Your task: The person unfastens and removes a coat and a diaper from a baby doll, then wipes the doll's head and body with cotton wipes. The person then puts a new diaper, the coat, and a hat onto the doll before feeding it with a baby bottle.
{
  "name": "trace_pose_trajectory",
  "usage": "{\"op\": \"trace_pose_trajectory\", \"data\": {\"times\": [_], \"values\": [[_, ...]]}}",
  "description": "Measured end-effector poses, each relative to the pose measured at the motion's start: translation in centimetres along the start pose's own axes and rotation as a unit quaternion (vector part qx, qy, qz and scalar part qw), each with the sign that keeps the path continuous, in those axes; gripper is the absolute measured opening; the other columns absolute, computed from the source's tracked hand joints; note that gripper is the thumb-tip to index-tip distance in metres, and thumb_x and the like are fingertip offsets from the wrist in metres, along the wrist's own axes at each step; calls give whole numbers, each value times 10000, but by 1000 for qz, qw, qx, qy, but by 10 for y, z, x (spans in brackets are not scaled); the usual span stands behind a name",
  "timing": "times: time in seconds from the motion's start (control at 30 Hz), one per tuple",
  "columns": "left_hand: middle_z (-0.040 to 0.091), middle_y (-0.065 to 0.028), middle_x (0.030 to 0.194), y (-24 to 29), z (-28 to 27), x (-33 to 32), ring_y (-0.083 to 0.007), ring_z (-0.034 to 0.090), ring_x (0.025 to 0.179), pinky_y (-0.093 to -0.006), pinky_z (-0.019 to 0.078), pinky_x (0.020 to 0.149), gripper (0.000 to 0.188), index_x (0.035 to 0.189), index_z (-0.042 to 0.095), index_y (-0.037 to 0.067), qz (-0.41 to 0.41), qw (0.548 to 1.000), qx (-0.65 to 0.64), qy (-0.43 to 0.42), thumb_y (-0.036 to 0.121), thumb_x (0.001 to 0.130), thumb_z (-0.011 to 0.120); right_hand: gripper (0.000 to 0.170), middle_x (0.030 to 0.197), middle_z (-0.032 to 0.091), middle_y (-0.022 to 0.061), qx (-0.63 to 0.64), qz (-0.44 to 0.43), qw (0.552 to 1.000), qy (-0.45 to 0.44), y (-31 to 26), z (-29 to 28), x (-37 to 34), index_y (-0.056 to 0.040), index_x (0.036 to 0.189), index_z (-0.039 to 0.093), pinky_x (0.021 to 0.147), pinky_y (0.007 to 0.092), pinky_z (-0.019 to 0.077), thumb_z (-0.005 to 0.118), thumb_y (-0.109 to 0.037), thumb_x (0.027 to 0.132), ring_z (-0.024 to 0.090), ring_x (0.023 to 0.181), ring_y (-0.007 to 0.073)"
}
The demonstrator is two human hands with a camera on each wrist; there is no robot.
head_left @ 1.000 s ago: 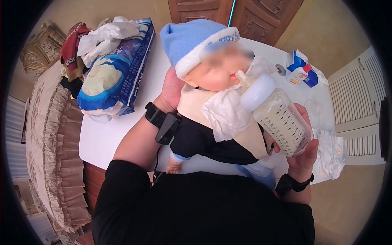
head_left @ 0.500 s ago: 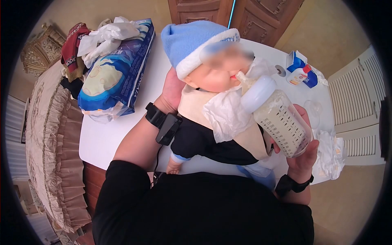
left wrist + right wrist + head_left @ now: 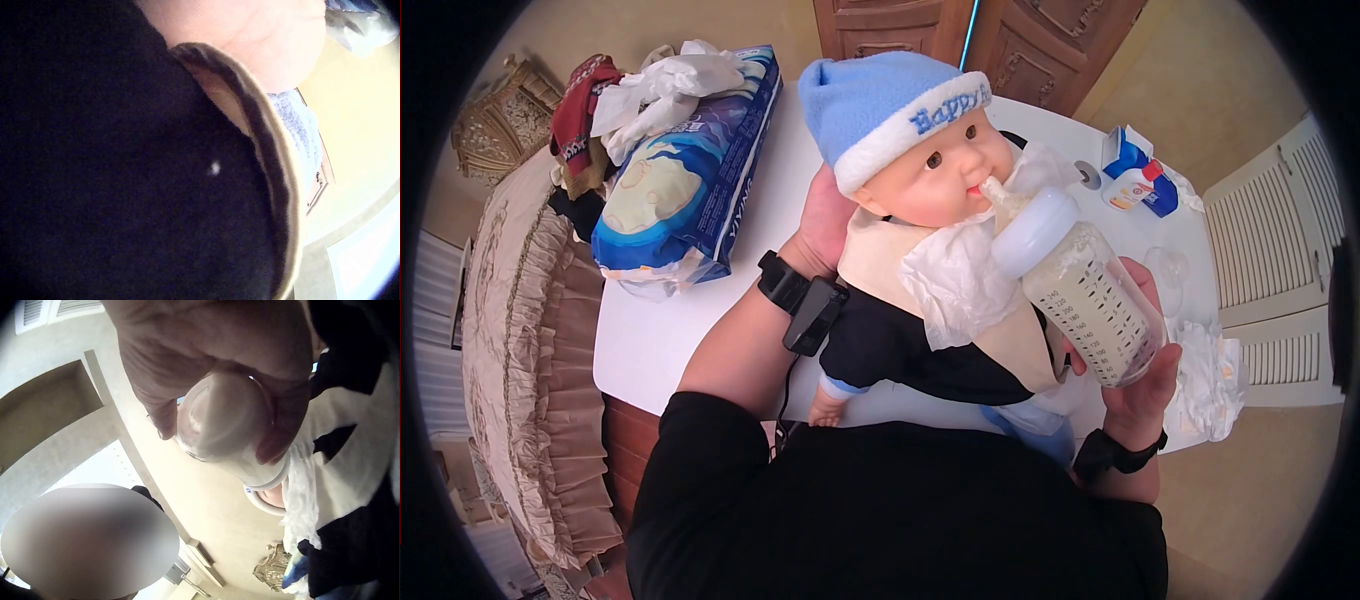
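Observation:
A baby doll in a blue hat with white trim lies across the front of the body. My left hand supports its head from behind, palm under the neck, the fingers mostly hidden. In the left wrist view, the palm shows beyond the doll's dark clothing. My right hand grips a baby bottle near its base, tilted, with the teat at the doll's mouth. Pale milk-like liquid fills much of the bottle. A crumpled white tissue lies on the doll's chest.
A blue diaper pack with a white plastic bag on top stands at the table's left. On the right of the white table are a small white bottle with a red cap, a clear dome-shaped cover and crumpled white plastic.
Both hands keep their hold on doll and bottle. The doll's head has shifted very slightly right and down; the bottle stays at its mouth.

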State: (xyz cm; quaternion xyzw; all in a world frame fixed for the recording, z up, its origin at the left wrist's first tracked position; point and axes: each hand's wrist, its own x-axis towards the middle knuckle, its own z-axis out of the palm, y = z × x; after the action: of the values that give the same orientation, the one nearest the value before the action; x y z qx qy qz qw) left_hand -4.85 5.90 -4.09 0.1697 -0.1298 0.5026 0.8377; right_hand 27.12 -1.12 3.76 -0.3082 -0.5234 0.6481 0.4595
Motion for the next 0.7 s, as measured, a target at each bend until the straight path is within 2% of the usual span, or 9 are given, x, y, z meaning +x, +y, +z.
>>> {"op": "trace_pose_trajectory", "data": {"times": [0.3, 0.33, 0.37, 0.4, 0.43, 0.5, 0.63, 0.7], "values": [[441, -137, 1444, -1, 2, 1, -298, 449, 1298, -434, 357, 1099, 586, 1413, 406, 54, -3, 1000, -7, 2, 452, 983, 416, 1080, 1190, 555, 168, -8, -12, 1000, 19, -1, 2, -1, -15, 1372, 289, 536, 277, 543, 629, -778, 688, 659, 787, 224], [441, -137, 1444, -2, 5, 2, -298, 449, 1298, -434, 357, 1099, 586, 1413, 406, 54, -3, 1000, -7, 1, 452, 983, 416, 1052, 1223, 538, 171, 21, -6, 1000, 0, -2, -1, -1, 0, 1359, 300, 599, 305, 578, 678, -721, 692, 657, 887, 239], [441, -137, 1444, -4, 8, 3, -298, 450, 1297, -433, 357, 1099, 586, 1413, 406, 52, -5, 998, 9, -56, 451, 983, 417, 1027, 1256, 521, 175, 51, 1, 999, -19, -3, -3, -1, 15, 1347, 311, 661, 333, 612, 727, -663, 697, 655, 986, 254], [442, -136, 1443, -5, 10, 4, -298, 450, 1297, -433, 357, 1099, 587, 1412, 406, 51, -6, 993, 25, -112, 451, 983, 417, 1027, 1256, 521, 175, 51, 1, 999, -19, -3, -3, -1, 15, 1347, 311, 661, 333, 612, 727, -663, 697, 655, 986, 254], [442, -136, 1443, -4, 7, 3, -298, 450, 1297, -433, 357, 1099, 587, 1412, 406, 51, -6, 993, 25, -112, 451, 983, 417, 1027, 1256, 522, 175, 48, 2, 999, -19, -3, -3, -1, 16, 1346, 312, 664, 332, 611, 724, -666, 698, 653, 990, 253], [444, -136, 1442, 0, 1, 0, -299, 453, 1294, -432, 357, 1099, 585, 1410, 408, 48, 3, 1000, 9, 20, 448, 984, 416, 1026, 1256, 522, 176, 45, 3, 999, -19, -4, -2, -1, 17, 1345, 314, 666, 331, 610, 721, -669, 699, 651, 994, 252], [445, -137, 1440, -4, 6, 3, -299, 454, 1293, -433, 357, 1098, 581, 1408, 411, 49, -1, 1000, 6, 12, 447, 984, 417, 1012, 1256, 524, 179, 40, -10, 999, -8, -4, 0, -1, 19, 1341, 319, 665, 326, 599, 705, -675, 714, 644, 1001, 248], [446, -138, 1440, -8, 12, 6, -300, 454, 1293, -434, 357, 1098, 578, 1406, 414, 51, -16, 992, 1, -121, 445, 984, 418, 1003, 1257, 523, 180, 37, -10, 999, -14, -4, -1, -1, 20, 1340, 321, 664, 324, 595, 696, -676, 722, 642, 1003, 247]]}}
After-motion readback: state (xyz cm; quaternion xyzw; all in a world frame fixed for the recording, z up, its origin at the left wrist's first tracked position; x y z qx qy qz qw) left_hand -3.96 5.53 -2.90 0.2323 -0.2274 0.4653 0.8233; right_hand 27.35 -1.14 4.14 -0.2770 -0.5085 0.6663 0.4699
